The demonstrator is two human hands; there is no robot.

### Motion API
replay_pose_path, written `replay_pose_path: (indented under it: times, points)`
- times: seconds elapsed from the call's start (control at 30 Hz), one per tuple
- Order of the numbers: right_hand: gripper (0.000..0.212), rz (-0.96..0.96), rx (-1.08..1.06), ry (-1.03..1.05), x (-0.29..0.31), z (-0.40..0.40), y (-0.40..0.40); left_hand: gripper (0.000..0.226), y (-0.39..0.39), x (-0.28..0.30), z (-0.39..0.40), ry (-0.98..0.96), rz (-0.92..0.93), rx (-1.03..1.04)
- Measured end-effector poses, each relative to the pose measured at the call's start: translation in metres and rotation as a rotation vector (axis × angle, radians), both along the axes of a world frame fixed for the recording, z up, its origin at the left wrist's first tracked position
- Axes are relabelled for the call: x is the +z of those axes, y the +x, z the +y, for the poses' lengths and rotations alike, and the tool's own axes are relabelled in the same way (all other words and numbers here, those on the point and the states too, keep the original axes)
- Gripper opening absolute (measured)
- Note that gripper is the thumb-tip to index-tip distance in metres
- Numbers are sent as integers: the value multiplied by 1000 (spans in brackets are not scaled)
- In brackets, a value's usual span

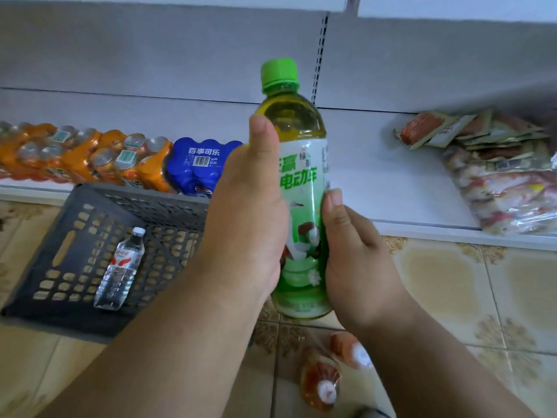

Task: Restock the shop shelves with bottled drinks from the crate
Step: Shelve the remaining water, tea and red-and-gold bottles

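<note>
Green tea bottle, green-capped and upright, is held in the air in front of the bottom shelf. The left hand wraps its side, thumb up along the shoulder; the right hand holds the other side, its fingers curled against the label. Left of it, the dark crate sits on the floor with one water bottle lying inside.

Bare shelf between cola pack and snack packets
</note>
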State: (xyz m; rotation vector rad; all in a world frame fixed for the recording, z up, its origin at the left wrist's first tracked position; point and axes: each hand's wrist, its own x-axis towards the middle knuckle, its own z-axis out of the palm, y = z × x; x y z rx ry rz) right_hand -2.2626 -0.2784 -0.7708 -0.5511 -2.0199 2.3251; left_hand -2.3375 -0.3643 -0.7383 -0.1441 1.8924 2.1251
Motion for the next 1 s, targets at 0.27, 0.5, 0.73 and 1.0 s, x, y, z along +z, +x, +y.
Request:
replay_pose_path:
  times: [0.27,0.5,0.73,1.0]
  points:
    - [54,35,-161,41,202,21,36,62,37,210,24,-175,80,-117]
    - [51,6,-218,68,374,39,86,97,80,386,43,-161,43,-229]
    - [50,44,-162,188,504,64,111,61,109,509,62,22,46,-213]
    - [38,134,-63,576,584,77,110,68,108,552,60,44,145,-205]
